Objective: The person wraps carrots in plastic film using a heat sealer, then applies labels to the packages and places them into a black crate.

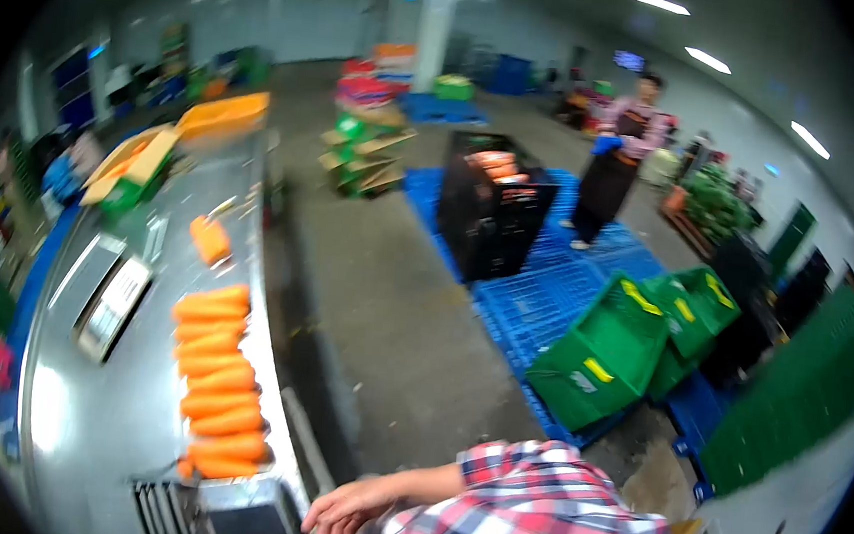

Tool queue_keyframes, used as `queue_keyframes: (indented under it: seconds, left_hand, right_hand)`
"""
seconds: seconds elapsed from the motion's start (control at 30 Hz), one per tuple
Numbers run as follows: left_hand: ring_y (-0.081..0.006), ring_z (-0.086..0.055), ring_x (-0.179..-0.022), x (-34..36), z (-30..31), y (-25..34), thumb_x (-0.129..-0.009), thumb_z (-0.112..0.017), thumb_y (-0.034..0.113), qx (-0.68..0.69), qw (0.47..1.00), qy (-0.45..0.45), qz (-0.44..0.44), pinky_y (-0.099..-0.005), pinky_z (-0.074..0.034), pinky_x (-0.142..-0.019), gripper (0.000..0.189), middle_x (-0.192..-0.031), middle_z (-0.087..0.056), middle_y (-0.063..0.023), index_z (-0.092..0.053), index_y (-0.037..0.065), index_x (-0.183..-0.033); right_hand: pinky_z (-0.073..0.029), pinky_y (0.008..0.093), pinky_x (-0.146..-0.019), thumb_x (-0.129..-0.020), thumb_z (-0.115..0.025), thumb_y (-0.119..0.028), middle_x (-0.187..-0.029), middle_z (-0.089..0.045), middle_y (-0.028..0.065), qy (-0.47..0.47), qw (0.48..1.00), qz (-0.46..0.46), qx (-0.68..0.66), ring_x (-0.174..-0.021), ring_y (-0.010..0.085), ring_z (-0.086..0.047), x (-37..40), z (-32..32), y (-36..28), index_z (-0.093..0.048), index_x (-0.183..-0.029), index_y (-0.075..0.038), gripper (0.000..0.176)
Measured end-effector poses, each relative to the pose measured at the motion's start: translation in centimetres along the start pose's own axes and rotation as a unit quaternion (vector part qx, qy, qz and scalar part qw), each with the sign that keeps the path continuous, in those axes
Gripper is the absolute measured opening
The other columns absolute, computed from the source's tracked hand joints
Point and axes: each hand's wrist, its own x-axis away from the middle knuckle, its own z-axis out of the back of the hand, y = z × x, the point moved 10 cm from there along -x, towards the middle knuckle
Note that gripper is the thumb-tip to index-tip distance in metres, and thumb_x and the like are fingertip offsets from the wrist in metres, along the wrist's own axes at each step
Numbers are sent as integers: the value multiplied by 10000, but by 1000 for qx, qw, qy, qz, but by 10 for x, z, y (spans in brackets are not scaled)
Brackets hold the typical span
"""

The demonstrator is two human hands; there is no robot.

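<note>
Right hand [348, 510]: reaching out from a plaid sleeve [520, 490], the fingers loosely bending and part-open, apparently gripping nothing; hanging beside the table edge, near a dark-topped unit [254, 530].
Left hand: not showing, so its state is escaping any telling.
Carrot row [225, 377]: lying on the metal table [124, 424], the carrots stretching crosswise one beyond another, the closest end sitting just beside the dark-topped unit.
Orange bundle [210, 240]: lying apart past the far end of the row; its wrapping, if any, is blurring too much to read.
Progress: the row is looking fully laid out, a judgement from its even order; its carrots are seemingly lying ungathered, and neither hand is visibly working on them.
Scale-like device [115, 308]: sitting left of the row.
Carton [134, 169]: holding orange pieces at the far end.
Black crates [480, 231]: standing on blue pallets [535, 296], carrots showing on top.
Co-worker [624, 127]: standing beyond the crates.
</note>
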Motion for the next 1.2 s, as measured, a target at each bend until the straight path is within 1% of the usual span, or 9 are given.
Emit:
queue_keyframes:
  seconds: [0.07,0.1,0.17,0.33,0.53,0.73,1.0,1.07,1.2]
  left_hand:
    - [-230,-476,-1103,-30,20,-49,-917,-364,483,35,994,-102,-26,-396,-405,-901,536,-1246,-471,-99,-462,58,-1227]
    - [-234,-456,-1167,-10,-29,-10,-916,-360,493,122,965,-229,-31,-392,-399,-942,578,-1309,-443,-94,-425,62,-1296]
    - [-210,-543,-990,43,-42,36,-942,-320,469,-63,997,-31,-44,-358,-390,-933,562,-1104,-545,-143,-495,3,-1203]
    - [-189,-546,-916,52,-72,40,-953,-276,464,-87,995,-41,24,-338,-382,-920,572,-1027,-580,-117,-508,-9,-1178]
    - [-192,-551,-913,48,-93,36,-959,-291,426,-190,977,-46,81,-330,-388,-899,525,-996,-592,-117,-532,-5,-1134]
    - [-174,-565,-902,-46,-181,18,-948,-396,328,-213,966,-109,93,-288,-408,-856,401,-958,-603,-102,-548,-16,-1089]
    - [-162,-550,-964,-210,-384,-51,-890,-506,264,-270,926,-236,121,-276,-424,-848,372,-1001,-592,-86,-531,-5,-1146]
    - [-184,-539,-991,-237,-430,-91,-874,-523,271,-301,913,-246,121,-286,-415,-864,414,-1054,-576,-100,-505,8,-1194]
    - [-261,-464,-1114,-316,-405,-196,-855,-546,295,-148,960,-176,161,-390,-374,-937,505,-1227,-481,-125,-408,60,-1280]
  right_hand:
    - [-493,255,-781,-927,-474,-249,-1089,-588,88,22,999,-24,1,-939,141,-596,-1,16,9,-412,-1266,-48,399]
    - [-486,261,-809,-931,-466,-228,-1118,-576,97,-3,1000,1,-31,-969,151,-586,1,13,6,-399,-1274,-30,402]
    - [-465,266,-846,-933,-461,-217,-1145,-554,117,36,998,-47,-32,-1004,162,-567,6,18,6,-388,-1283,-14,411]
    - [-468,257,-794,-912,-496,-241,-1085,-577,84,102,990,-69,71,-937,147,-585,6,67,-33,-435,-1234,-38,385]
    - [-540,268,-620,-891,-513,-169,-833,-641,105,352,934,25,52,-676,151,-627,-38,280,-162,-564,-980,-2,196]
    - [-554,321,-593,-915,-377,-132,-882,-634,214,379,923,-63,9,-663,231,-642,-101,399,-226,-430,-1062,90,271]
    - [-557,325,-578,-876,-284,-60,-913,-628,238,329,937,-118,28,-693,282,-652,-136,405,-251,-387,-1109,147,328]
    - [-548,337,-629,-884,-342,-107,-937,-620,228,357,925,-97,-85,-776,287,-645,-123,417,-236,-468,-1040,105,292]
    - [-555,388,-568,-860,-390,-157,-857,-617,269,343,932,-91,-69,-643,334,-639,-101,411,-225,-521,-909,168,353]
